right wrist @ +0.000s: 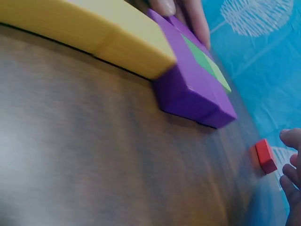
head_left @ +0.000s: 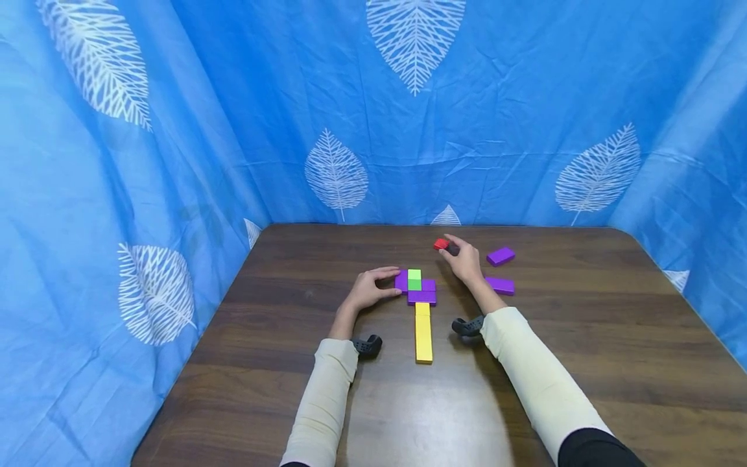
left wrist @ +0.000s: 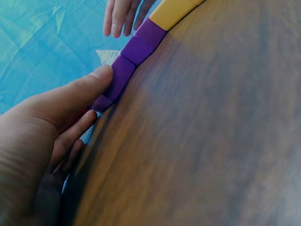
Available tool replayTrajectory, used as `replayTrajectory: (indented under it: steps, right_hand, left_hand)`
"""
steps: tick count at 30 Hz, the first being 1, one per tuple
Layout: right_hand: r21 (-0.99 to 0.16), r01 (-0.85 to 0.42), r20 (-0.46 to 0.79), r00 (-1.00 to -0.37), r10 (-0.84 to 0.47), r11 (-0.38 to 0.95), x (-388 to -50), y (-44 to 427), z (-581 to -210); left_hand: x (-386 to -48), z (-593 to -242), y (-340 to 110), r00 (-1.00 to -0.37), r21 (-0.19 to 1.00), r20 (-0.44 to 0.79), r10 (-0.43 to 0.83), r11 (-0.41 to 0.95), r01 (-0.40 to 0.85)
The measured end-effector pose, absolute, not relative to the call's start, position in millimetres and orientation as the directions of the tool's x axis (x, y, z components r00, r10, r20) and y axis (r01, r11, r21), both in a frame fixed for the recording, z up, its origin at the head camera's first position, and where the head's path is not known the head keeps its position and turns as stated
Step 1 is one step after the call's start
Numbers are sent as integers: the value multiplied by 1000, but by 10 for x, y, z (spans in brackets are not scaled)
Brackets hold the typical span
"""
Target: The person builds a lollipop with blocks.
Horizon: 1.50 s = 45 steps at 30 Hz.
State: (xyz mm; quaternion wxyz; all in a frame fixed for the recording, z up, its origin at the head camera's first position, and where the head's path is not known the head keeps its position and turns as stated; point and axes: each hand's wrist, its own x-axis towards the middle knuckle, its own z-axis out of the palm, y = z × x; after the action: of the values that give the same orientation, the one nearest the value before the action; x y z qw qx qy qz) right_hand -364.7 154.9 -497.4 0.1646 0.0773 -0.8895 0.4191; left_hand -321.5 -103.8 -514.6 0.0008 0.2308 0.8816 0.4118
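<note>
In the head view, my left hand (head_left: 366,290) pinches a purple block (head_left: 401,281) at the left end of a flat group of blocks, its thumb (left wrist: 96,82) on the near side. Against that block lie green pieces (head_left: 414,279), with another purple block (head_left: 421,297) below them. A row of yellow blocks (head_left: 423,334) runs from there toward me. Farther back, my right hand (head_left: 465,261) is beside a red block (head_left: 441,244). The right wrist view has a gap between the red block (right wrist: 266,156) and the parted fingers (right wrist: 291,181).
Two loose purple blocks lie right of my right hand, one farther back (head_left: 500,256) and one beside the wrist (head_left: 500,285). Blue curtains (head_left: 467,162) with white leaf prints stand behind the brown table (head_left: 583,324) and along its sides.
</note>
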Motion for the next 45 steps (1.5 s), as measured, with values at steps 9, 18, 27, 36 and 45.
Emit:
replayTrajectory:
  steps: [9,18,27,36,45]
  right_hand:
    - [-719,-202,247,-969,-27,665,-3790,1643,-5044]
    - [-692,-222,300,-954,-5,687,-3818,1629,-5108]
    - [-702,-215,328,-944,40,679,-3757,1609,-5150]
    - [-742,-267,330,-944,-11,615,-3545,1598,-5119]
    - [-744,-345,301,-938,-174,573,-3305,1546,-5096]
  left_hand:
    - [-3190,-5174,-1051,-897,726,180,404,562,398]
    - [-3207,-5148,-1018,-891,726,196,410,550,413]
    - [-3195,-5140,-1013,-891,735,198,408,540,410]
    - [-3199,-5129,-1024,-894,740,188,407,540,402]
    - [-3195,-5132,-1014,-899,750,173,402,538,385]
